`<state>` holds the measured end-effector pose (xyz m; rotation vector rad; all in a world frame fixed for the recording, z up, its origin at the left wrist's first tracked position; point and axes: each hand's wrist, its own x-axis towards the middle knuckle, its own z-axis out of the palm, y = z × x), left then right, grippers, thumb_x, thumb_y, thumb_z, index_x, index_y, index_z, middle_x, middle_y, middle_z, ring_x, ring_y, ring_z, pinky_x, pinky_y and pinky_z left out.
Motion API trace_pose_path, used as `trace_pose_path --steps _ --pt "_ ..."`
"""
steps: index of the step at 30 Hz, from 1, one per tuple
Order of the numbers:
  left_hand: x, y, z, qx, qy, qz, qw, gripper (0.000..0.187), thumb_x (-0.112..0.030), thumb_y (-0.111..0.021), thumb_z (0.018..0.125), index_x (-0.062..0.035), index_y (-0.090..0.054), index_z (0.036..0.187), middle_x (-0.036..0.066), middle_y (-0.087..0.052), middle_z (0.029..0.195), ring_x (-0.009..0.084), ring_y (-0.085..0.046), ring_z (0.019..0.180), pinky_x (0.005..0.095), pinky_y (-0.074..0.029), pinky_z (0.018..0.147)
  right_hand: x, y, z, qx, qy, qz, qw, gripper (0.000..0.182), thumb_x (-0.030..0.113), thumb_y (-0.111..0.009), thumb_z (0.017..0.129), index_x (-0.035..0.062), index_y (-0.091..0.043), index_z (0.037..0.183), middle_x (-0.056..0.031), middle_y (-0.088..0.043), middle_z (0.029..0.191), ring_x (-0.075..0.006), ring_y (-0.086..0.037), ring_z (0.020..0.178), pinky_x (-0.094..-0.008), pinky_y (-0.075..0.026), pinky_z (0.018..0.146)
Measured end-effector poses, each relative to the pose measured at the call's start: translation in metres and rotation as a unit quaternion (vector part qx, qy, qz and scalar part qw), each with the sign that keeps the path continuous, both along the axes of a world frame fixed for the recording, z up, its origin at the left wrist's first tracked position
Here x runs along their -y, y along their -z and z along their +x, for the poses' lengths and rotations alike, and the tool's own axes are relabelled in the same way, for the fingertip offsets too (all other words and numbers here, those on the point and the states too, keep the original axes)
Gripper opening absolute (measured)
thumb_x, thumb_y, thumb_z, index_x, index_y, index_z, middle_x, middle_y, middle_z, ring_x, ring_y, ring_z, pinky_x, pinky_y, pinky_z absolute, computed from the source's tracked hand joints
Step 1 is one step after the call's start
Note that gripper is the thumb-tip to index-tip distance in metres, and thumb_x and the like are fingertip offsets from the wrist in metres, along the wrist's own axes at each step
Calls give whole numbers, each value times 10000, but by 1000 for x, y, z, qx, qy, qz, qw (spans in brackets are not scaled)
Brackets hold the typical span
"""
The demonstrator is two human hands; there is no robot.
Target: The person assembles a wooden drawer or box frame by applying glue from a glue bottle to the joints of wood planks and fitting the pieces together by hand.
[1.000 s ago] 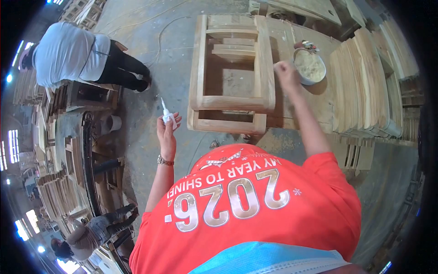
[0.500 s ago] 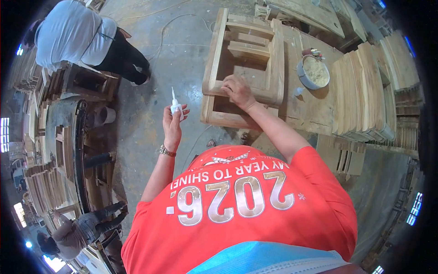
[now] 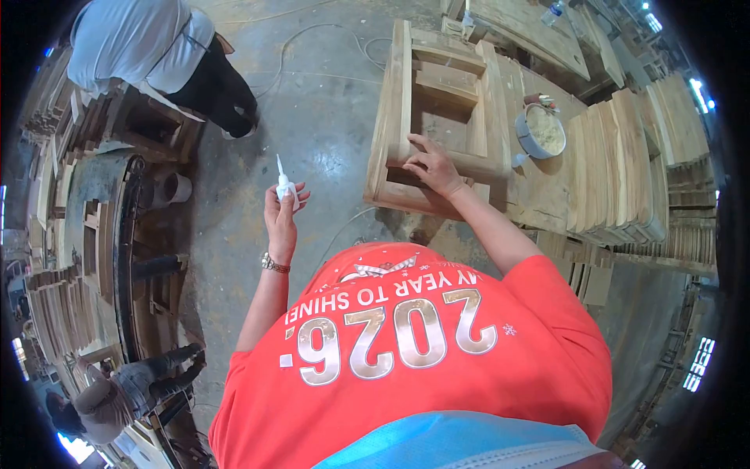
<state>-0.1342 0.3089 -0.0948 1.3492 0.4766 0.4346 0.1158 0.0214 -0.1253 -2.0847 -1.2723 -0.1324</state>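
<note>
My left hand [image 3: 282, 219] is closed around a small white squeeze bottle [image 3: 285, 186] over the concrete floor. The bottle's long thin nozzle points up and away from me. My right hand [image 3: 434, 168] lies over the near rail of a pale wooden frame [image 3: 494, 98], thumb and forefinger apart, fingertips at the rail's left part. I cannot make out anything held in it. Below that rail shows a lower wooden piece [image 3: 414, 195]. Inside the frame are crossbars and a recessed panel. Both pieces are on a wooden workbench [image 3: 539, 191].
A white tub of pale powdery material [image 3: 544, 131] stands right of the frame, a small whitish piece [image 3: 519, 159] beside it. Stacked boards [image 3: 613, 164] lie farther right. One person [image 3: 148, 51] bends at upper left; another [image 3: 117, 399] is at lower left. A hose [image 3: 285, 47] crosses the floor.
My view has shifted, so the frame appears farther right. My right hand's fingers have spread from a more curled pose on the rail. The bottle stays in my left hand.
</note>
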Motion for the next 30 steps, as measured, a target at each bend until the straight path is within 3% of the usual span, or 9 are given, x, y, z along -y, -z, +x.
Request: trace_pose_path --steps 2,8,10,12,23,25,30 --pt "-6 4 -7 -7 -6 -4 1000 281 -280 -498 1047 -39 -459 1188 152 -658 1197 216 -676 1026 335 -527 851 1 -2 -4 -13 1 -2 1000 175 242 -775 792 110 -707 884 -92 -555 1351 -317 -545 1193 -446 -421 1015" --pt "-9 4 -1 -10 3 -4 1000 277 -281 -490 1050 -42 -463 1188 152 -662 1194 220 -677 1027 334 -526 853 -10 2 0 104 -14 -16 994 283 194 -833 711 72 -618 850 -98 -548 1339 -320 -541 1197 -442 -436 993" --pt "-6 2 5 -9 12 0 1000 279 -282 -491 1051 -42 -463 1189 152 -663 1193 221 -677 1027 334 -525 854 -10 -1 0 -7 45 -29 999 438 210 -859 674 83 -548 955 -111 -507 1332 -342 -529 1201 -444 -443 992" --pt "-3 0 11 -7 36 16 999 353 -367 -505 1037 -51 -478 1192 160 -664 1208 236 -681 1052 358 -525 894 -12 -4 0 1 57 -41 998 512 224 -868 665 92 -521 1018 -117 -487 1329 -352 -523 1203 -445 -445 995" --pt "3 -1 12 -1 72 20 997 330 -341 -496 1040 -55 -467 1201 166 -668 1204 253 -687 1044 372 -524 896 -16 -7 -4 7 113 -163 980 865 232 -882 649 128 -425 1375 -157 -461 1379 -363 -481 1275 -461 -420 1050" --pt "2 -1 10 1 69 19 997 333 -345 -497 1041 -55 -468 1202 167 -670 1202 252 -688 1040 369 -528 890 -5 -7 5 88 23 -121 989 869 256 -873 676 153 -400 1397 -155 -515 1273 -347 -542 1164 -450 -463 976" --pt "-6 1 7 6 70 37 997 333 -348 -492 1046 -54 -470 1201 166 -672 1194 243 -690 1031 359 -543 868 -12 -11 -2 77 44 -172 981 819 337 -823 739 135 -403 1412 -142 -585 1095 -336 -571 1048 -444 -472 929"
